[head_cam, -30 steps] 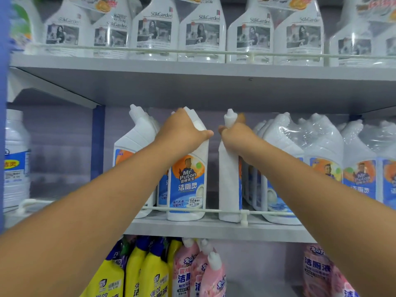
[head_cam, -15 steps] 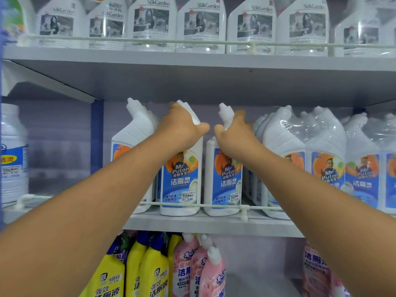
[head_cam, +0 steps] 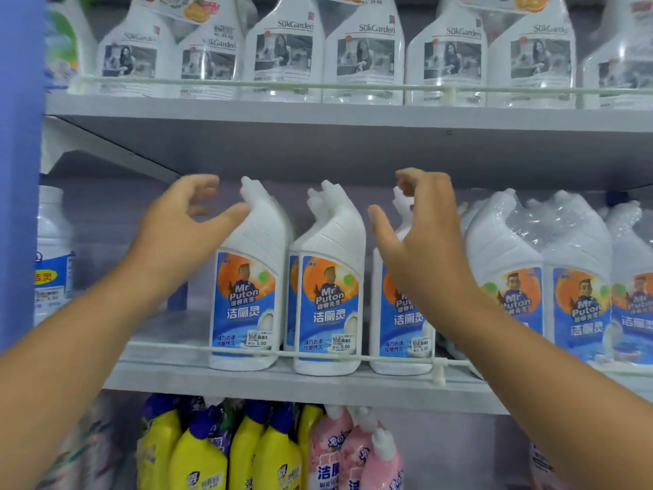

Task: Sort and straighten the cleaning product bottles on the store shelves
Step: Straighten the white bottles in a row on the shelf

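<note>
Three white Mr Puton toilet-cleaner bottles stand upright on the middle shelf (head_cam: 282,385), labels facing me: a left bottle (head_cam: 247,298), a middle bottle (head_cam: 328,302) and a right bottle (head_cam: 403,323). My left hand (head_cam: 180,224) hovers beside the left bottle's neck, fingers loosely spread, thumb tip near or at its shoulder. My right hand (head_cam: 420,235) is in front of the right bottle's neck, fingers spread and holding nothing; it hides that bottle's upper part.
Shrink-wrapped packs of the same bottles (head_cam: 530,277) fill the shelf's right side. A white wire rail (head_cam: 318,353) runs along the shelf front. Clear SukGarden bottles (head_cam: 364,54) line the top shelf; yellow (head_cam: 198,457) and pink bottles (head_cam: 357,457) sit below. A white jar (head_cam: 53,256) stands far left.
Both hands have let go of the bottle necks and opened. The right bottle was turned label-forward earlier. The view has shifted right, so the left bottle now shows in full.
</note>
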`<state>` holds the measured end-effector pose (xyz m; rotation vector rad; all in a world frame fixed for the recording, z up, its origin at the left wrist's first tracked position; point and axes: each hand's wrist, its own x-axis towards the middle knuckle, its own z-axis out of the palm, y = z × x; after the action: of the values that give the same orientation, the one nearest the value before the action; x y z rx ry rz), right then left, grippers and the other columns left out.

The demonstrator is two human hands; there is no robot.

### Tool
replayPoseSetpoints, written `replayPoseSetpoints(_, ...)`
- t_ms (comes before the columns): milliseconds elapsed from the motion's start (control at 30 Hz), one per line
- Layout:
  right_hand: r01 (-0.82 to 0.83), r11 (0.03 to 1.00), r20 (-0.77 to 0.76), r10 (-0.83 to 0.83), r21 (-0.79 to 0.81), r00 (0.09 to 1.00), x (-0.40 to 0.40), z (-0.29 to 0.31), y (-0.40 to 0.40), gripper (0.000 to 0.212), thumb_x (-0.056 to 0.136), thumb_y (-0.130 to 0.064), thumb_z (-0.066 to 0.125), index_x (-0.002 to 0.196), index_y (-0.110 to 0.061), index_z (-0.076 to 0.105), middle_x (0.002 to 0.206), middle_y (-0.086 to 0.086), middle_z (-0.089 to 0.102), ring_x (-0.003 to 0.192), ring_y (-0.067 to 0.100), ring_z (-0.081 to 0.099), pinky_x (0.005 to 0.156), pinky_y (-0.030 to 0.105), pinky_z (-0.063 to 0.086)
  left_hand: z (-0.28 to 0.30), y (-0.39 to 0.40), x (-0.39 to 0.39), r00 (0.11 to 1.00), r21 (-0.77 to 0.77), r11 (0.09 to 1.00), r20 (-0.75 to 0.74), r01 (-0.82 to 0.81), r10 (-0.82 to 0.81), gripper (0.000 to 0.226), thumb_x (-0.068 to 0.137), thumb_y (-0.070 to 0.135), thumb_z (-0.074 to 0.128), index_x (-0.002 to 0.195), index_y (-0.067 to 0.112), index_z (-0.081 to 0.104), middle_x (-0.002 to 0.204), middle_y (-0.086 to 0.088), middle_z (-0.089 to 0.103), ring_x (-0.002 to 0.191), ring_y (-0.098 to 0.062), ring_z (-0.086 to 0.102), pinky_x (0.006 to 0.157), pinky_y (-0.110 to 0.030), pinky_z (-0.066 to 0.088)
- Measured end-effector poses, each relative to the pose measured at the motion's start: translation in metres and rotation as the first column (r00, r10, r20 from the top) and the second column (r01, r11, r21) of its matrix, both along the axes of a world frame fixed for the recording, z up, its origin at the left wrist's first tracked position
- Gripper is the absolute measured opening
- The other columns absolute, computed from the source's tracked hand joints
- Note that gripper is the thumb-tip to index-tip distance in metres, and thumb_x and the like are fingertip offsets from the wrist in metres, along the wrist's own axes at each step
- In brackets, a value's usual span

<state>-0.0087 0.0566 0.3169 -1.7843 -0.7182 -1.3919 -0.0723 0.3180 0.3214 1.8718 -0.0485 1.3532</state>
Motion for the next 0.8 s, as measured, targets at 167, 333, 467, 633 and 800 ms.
replayPoseSetpoints(167,-0.044,0.965,-0.464,-0.084,-0.257,0.882,-0.013,0.019,0.025,0.091,0.084,-0.050,0.077,0.153,-0.016,0.030,0.139,0.002,0.051,0.117,0.017,0.057,0.082,0.026,0.045,-0.031,0.010,0.017,0.954,-0.056,0.987,-0.253,0.150,-0.159,0.045,0.081,0.044,0.081,0.122,0.036,0.063,0.110,0.016,0.072,0.093,-0.008,0.072,0.077,-0.033,0.059)
replayPoseSetpoints(333,-0.023,0.896,-0.543,-0.249,-0.444,0.802,-0.017,0.031,0.034,0.065,0.080,-0.046,0.082,0.125,-0.016,0.046,0.102,-0.002,0.064,0.078,0.009,0.057,0.059,0.019,0.038,-0.041,0.014,0.027,0.942,-0.020,0.989,-0.301,0.146,-0.146,0.041,0.081,0.045,0.081,0.116,0.045,0.059,0.096,0.015,0.075,0.090,-0.006,0.072,0.083,-0.044,0.062)
replayPoseSetpoints(467,-0.002,0.893,-0.575,-0.287,-0.449,0.766,-0.018,0.026,0.046,0.055,0.085,-0.049,0.077,0.116,-0.013,0.048,0.091,-0.001,0.063,0.068,0.007,0.055,0.055,0.021,0.038,-0.042,0.017,0.026,0.942,-0.015,0.984,-0.284,0.179,-0.176,0.037,0.082,0.045,0.079,0.112,0.045,0.059,0.096,0.017,0.074,0.090,-0.005,0.071,0.078,-0.040,0.062)
replayPoseSetpoints(633,-0.023,0.950,-0.688,-0.208,-0.311,0.695,-0.022,0.018,0.048,0.056,0.087,-0.046,0.076,0.115,-0.015,0.039,0.090,0.003,0.063,0.062,0.018,0.067,0.044,0.027,0.048,-0.048,0.016,0.024,0.947,-0.026,0.974,-0.229,0.225,-0.225,0.038,0.085,0.041,0.077,0.117,0.049,0.057,0.098,0.019,0.072,0.084,-0.002,0.071,0.072,-0.032,0.060)
replayPoseSetpoints(800,-0.130,0.982,-0.735,-0.014,-0.138,0.678,-0.023,0.005,0.050,0.051,0.088,-0.036,0.077,0.116,-0.015,0.040,0.100,0.007,0.066,0.076,0.024,0.073,0.060,0.046,0.064,-0.052,0.014,0.025,0.946,-0.059,0.964,-0.189,0.257,-0.264,0.035,0.087,0.039,0.076,0.116,0.050,0.059,0.097,0.019,0.074,0.080,0.001,0.072,0.070,-0.030,0.060)
